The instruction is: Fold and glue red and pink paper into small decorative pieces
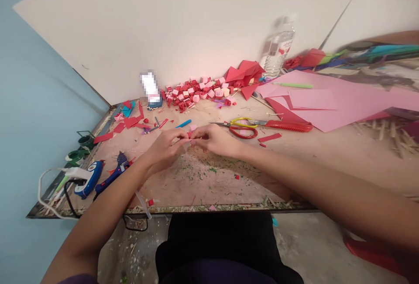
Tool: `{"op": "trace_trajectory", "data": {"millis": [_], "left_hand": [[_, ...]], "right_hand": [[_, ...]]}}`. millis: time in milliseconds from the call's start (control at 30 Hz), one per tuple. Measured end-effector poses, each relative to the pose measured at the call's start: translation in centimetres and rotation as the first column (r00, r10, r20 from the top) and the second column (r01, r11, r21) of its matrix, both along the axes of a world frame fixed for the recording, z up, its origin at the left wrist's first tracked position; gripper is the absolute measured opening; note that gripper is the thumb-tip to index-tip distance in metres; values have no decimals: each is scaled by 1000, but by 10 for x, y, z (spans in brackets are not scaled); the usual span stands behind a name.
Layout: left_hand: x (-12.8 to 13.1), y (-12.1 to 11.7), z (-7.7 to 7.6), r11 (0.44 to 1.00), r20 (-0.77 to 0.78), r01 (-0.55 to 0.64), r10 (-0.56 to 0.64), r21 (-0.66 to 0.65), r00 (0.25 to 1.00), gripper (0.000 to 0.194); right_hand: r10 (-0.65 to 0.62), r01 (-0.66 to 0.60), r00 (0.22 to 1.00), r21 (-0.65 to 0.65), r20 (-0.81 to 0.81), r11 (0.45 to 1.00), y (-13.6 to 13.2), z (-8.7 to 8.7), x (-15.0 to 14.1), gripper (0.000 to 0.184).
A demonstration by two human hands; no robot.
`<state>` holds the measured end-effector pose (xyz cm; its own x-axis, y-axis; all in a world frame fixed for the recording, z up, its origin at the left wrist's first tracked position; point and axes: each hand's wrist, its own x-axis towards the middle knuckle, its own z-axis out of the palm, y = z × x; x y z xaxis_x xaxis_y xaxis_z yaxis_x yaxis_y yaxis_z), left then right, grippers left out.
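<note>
Over the middle of the table, my left hand (172, 143) and my right hand (209, 139) meet, fingertips pinched together on a small red and pink paper piece (190, 135). Much of this piece is hidden by the fingers, so its exact fold cannot be made out. Just behind the fingers lies a blue stick-like tool (183, 123). To the right of my right hand rest scissors (244, 127) with yellow and red handles, beside a red-handled cutter (288, 125). A heap of small red and pink folded paper cubes (196, 93) sits against the wall.
A glue gun (114, 172) and a blue power strip (89, 180) with cables lie at the left edge. Pink paper sheets (330, 100) with a green pen (294, 85) spread at right. A plastic bottle (279, 48) stands at the back. Red paper strips (131, 121) and green scraps are scattered about.
</note>
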<state>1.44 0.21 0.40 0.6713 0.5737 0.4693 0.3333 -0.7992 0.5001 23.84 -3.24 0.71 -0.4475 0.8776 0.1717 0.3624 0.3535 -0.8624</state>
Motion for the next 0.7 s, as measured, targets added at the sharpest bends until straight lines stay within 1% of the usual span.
{"op": "trace_trajectory", "data": {"millis": [67, 233, 400, 500, 600, 700], "left_hand": [[0, -1, 2, 1000, 14, 11, -11, -10, 1000, 30], [1, -3, 3, 990, 23, 32, -29, -137, 999, 27], [0, 0, -1, 966, 22, -33, 39, -257, 999, 29], [0, 2, -5, 948, 76, -64, 92, -313, 993, 30], [1, 3, -6, 936, 146, -60, 117, -346, 982, 33], [2, 2, -5, 933, 182, -88, 159, -350, 970, 33]], "right_hand": [[-10, 8, 999, -39, -51, 999, -1, 0, -1, 17], [-1, 1, 999, 10, -44, 1000, 1, -3, -1, 18], [29, -29, 999, 20, -19, 999, 0, -3, 1, 17], [30, -31, 999, 48, 18, 998, -2, -1, 1, 17], [20, -22, 999, 61, 33, 998, -3, 1, 1, 17], [26, -26, 1000, 50, 0, 998, -3, 2, 0, 17]]}}
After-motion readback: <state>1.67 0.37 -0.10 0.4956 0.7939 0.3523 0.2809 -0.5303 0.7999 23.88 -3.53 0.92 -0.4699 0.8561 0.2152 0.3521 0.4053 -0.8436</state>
